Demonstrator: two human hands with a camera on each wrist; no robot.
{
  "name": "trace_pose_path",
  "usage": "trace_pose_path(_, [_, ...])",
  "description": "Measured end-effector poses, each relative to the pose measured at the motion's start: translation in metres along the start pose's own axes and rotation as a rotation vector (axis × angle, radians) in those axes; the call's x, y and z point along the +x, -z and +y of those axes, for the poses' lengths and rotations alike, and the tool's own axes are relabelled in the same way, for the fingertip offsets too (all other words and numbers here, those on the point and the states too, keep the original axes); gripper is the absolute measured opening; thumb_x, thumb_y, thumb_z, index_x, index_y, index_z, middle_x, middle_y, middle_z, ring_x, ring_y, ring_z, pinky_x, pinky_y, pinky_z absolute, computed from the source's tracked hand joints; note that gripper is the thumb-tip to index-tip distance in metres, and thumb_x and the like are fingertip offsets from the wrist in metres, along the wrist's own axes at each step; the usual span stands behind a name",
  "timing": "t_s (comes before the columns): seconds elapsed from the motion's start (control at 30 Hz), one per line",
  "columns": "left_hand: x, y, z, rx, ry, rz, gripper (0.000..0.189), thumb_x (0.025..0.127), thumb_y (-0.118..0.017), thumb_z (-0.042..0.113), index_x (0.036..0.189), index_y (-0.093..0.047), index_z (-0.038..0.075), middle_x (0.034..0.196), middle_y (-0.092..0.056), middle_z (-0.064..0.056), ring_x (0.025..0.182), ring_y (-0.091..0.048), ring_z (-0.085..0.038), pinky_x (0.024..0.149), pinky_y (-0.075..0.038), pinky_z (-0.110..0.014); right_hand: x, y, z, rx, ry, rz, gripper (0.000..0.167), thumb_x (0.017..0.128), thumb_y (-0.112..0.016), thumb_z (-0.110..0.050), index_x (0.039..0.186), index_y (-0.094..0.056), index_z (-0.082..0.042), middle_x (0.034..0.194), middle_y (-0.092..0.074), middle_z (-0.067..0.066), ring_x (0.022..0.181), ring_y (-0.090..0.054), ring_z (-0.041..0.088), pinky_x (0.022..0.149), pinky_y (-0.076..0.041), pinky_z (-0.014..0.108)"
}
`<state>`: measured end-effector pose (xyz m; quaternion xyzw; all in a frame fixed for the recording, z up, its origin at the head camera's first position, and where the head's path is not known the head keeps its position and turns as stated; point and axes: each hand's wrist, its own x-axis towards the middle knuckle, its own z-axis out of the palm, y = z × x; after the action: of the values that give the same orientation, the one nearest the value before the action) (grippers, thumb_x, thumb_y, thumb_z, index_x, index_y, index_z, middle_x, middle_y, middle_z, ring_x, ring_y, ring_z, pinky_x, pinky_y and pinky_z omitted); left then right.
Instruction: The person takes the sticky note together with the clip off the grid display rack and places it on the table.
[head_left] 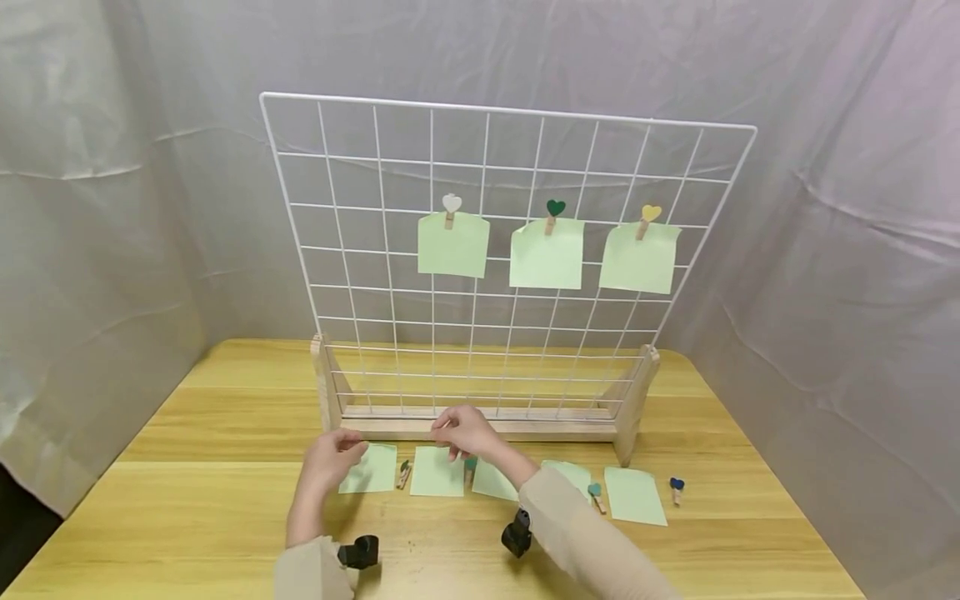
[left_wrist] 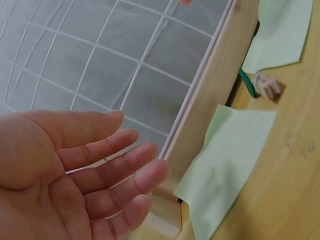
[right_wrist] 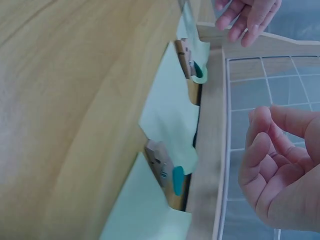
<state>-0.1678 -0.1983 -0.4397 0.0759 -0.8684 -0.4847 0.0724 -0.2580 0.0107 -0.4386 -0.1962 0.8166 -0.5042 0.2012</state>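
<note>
My left hand point(head_left: 330, 458) hovers by the leftmost green paper note point(head_left: 377, 471), fingers relaxed and holding nothing. Over the second note point(head_left: 437, 477) is my right hand point(head_left: 467, 429). In the right wrist view, the right hand point(right_wrist: 285, 170) has loosely curled fingers and its thumb near the index fingertip; nothing shows between them. A small wooden clothespin with a dark green heart point(head_left: 403, 475) lies between these two notes. Another clothespin with a teal heart point(head_left: 470, 469) sits just past the second note, partly under the right hand's shape.
A white wire grid point(head_left: 510, 108) stands in a wooden base point(head_left: 636, 400) behind the notes. Three notes hang on it from heart clothespins: white point(head_left: 452, 203), dark green point(head_left: 555, 208) and yellow point(head_left: 651, 214). Further right on the table lie more notes point(head_left: 635, 497), a turquoise-heart clothespin point(head_left: 596, 492) and a blue-heart one point(head_left: 677, 485).
</note>
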Motion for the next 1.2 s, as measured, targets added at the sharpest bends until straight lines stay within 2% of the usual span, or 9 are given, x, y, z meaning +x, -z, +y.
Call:
trace_pose_path(0.2, [0.003,-0.003,0.008,-0.003,-0.014,0.03,0.023,0.085,-0.056,0.008,0.102,-0.06,-0.008,0.084,-0.062,-0.011,0.072,-0.059,-0.022,0.062,-0.045,-0.032,-0.003,0.007,-0.007,0.037,0.009,-0.011,0.013,0.087,-0.057,-0.01,0.093,-0.061,0.0,0.079,-0.061,0.022,0.041,-0.049,0.014,0.037,-0.033,0.024])
trace_pose_path(0.5, [0.008,-0.005,0.026,0.003,-0.095,0.082,0.021,0.085,-0.057,0.008,0.099,-0.061,-0.007,0.084,-0.062,-0.011,0.078,-0.057,-0.025,0.065,-0.046,-0.033,-0.006,0.016,-0.017,0.1,0.04,0.006,0.02,0.087,-0.057,-0.013,0.098,-0.059,0.004,0.081,-0.06,0.019,0.042,-0.05,0.012,0.037,-0.037,0.02])
trace_pose_path(0.73, [0.013,-0.003,0.04,-0.017,-0.116,0.062,0.022,0.087,-0.056,0.01,0.099,-0.061,-0.007,0.085,-0.062,-0.012,0.076,-0.057,-0.023,0.065,-0.046,-0.032,-0.006,0.024,-0.025,0.106,0.048,-0.012,0.021,0.088,-0.057,-0.012,0.1,-0.058,0.006,0.076,-0.06,0.011,0.042,-0.051,0.011,0.037,-0.038,0.02])
trace_pose_path(0.97, [0.016,-0.004,0.048,-0.021,-0.211,0.079,0.02,0.085,-0.056,0.01,0.095,-0.062,-0.007,0.077,-0.061,-0.009,0.068,-0.056,-0.02,0.058,-0.045,-0.032,-0.005,0.03,-0.037,0.038,0.087,0.016,0.018,0.087,-0.058,-0.014,0.096,-0.06,0.001,0.076,-0.062,0.012,0.046,-0.054,0.02,0.038,-0.04,0.022])
trace_pose_path(1.2, [0.022,-0.003,0.061,-0.003,-0.184,0.051,0.02,0.086,-0.056,0.01,0.098,-0.062,-0.005,0.083,-0.062,-0.01,0.076,-0.057,-0.023,0.065,-0.046,-0.033,-0.006,0.035,-0.048,0.048,0.099,0.01,0.017,0.087,-0.057,-0.013,0.096,-0.06,0.001,0.081,-0.061,0.019,0.043,-0.052,0.012,0.039,-0.039,0.022])
